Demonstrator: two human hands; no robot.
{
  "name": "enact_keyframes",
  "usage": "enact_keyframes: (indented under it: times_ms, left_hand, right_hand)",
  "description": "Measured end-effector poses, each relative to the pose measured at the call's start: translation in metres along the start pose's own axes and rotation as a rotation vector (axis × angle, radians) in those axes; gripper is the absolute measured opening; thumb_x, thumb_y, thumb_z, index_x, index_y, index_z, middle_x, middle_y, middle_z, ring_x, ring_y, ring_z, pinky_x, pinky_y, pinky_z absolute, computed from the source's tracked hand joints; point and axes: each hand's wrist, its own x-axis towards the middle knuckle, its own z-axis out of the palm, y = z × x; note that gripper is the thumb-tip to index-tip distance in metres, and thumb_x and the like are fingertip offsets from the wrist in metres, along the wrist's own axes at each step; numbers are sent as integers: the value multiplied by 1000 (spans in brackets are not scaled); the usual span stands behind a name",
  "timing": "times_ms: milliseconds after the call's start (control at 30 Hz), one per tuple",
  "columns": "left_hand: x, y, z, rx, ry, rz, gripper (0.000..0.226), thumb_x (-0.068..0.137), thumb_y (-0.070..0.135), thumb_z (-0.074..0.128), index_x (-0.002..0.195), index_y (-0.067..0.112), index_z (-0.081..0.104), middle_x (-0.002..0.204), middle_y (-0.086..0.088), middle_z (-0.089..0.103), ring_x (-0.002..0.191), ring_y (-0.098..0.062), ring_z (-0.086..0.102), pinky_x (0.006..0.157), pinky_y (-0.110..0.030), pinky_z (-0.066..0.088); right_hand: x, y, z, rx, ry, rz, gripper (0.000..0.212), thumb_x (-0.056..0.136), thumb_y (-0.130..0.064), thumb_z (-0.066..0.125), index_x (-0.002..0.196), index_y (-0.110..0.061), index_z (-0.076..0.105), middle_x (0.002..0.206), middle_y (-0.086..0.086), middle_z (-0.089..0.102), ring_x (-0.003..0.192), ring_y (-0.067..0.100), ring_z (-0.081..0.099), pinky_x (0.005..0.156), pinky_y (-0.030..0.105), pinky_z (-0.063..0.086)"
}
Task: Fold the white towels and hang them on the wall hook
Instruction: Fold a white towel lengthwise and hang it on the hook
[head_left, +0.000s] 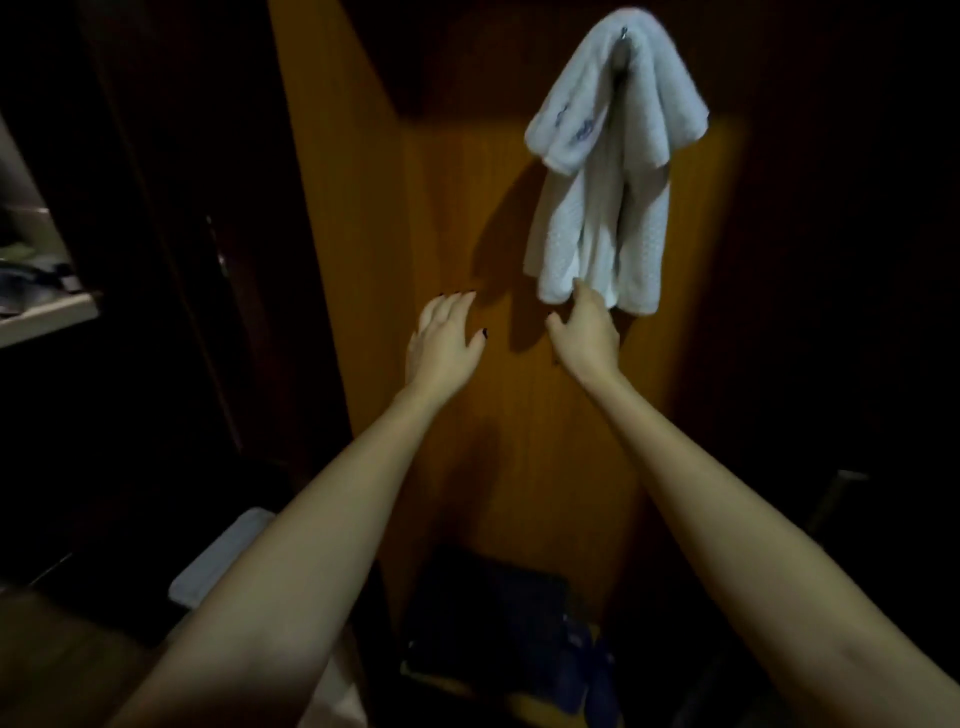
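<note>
A pale shelf (47, 314) is noted at far left. The left hand (444, 338) is held open, fingers relaxed, before the wooden panel (457, 197). The right hand (587, 332) is held open with the thumb splayed, one fingertip touching the lower hem of the white towels (613, 156). These are draped over the wall hook (623, 35).

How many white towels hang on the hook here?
2: a short towel draped on top of the hook, and a long towel beneath it, reaching the right hand. Others may hide between.
</note>
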Motion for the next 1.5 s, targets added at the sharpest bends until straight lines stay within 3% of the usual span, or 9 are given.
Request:
enact_keyframes:
  times_ms: [200, 433, 733, 900, 1000, 1200, 1300, 1500]
  left_hand:
    - [-171, -67, -46, 174, -152, -80, 54, 98, 29, 45, 148, 16, 30, 151, -6, 35, 141, -23, 23, 115, -41, 25]
    - [-362, -156, -106, 231, -242, -453, 54, 94, 20, 49, 145, 13, 35, 145, -9, 42, 136, -27, 32, 110, -40, 29]
    - [-521, -255, -176, 330, -264, -842, 60, 93, 23, 51, 148, 13, 28, 147, -11, 39, 133, -31, 34, 108, -42, 32]
    - [-573, -331, -213, 362, -183, -1051, 57, 94, 25, 55, 145, 11, 34, 147, -13, 41, 134, -31, 36, 110, -43, 31]
    - [-588, -391, -229, 379, -173, -1144, 59, 96, 26, 53, 147, 10, 30, 150, -13, 37, 137, -31, 33, 113, -43, 27]
    - [-583, -521, -252, 373, -162, -1264, 55, 96, 24, 51, 146, 10, 33, 149, -11, 38, 137, -28, 33, 112, -37, 25]
    - [-579, -573, -254, 326, -174, -1357, 56, 95, 25, 52, 146, 11, 33, 148, -11, 39, 136, -28, 34, 113, -38, 27]
    - [-593, -652, -232, 218, -195, -1476, 57, 93, 22, 52, 147, 12, 33, 147, -11, 40, 135, -28, 33, 108, -39, 30]
  right_hand:
    - [-155, -35, 81, -75, -354, -34, 61, 97, -24, 53, 151, -12, 27, 153, 12, 35, 139, 31, 35, 112, 53, 32]
    - [-301, -82, 164, -63, -723, -81, 55, 95, -19, 52, 147, -11, 35, 145, 15, 44, 129, 32, 46, 104, 49, 42]
    - [-441, -146, 292, -148, -1168, -333, 50, 92, -25, 53, 139, -9, 46, 134, 18, 55, 123, 37, 51, 100, 46, 46]
    - [-473, -198, 386, -203, -1341, -513, 56, 94, -22, 52, 148, -17, 37, 143, 14, 48, 127, 33, 47, 104, 40, 43]
    - [-480, -226, 454, -233, -1397, -597, 57, 97, -24, 52, 150, -18, 32, 147, 14, 42, 132, 33, 42, 108, 44, 39]
    - [-477, -296, 600, -291, -1548, -684, 43, 98, -18, 47, 141, -11, 44, 137, 15, 51, 125, 32, 48, 105, 42, 41]
    - [-474, -322, 660, -331, -1618, -727, 47, 99, -20, 47, 144, -14, 39, 141, 14, 48, 127, 31, 47, 107, 45, 39]
    - [-492, -346, 770, -430, -1729, -885, 41, 100, -20, 47, 140, -12, 45, 126, 16, 57, 111, 30, 57, 91, 36, 45]
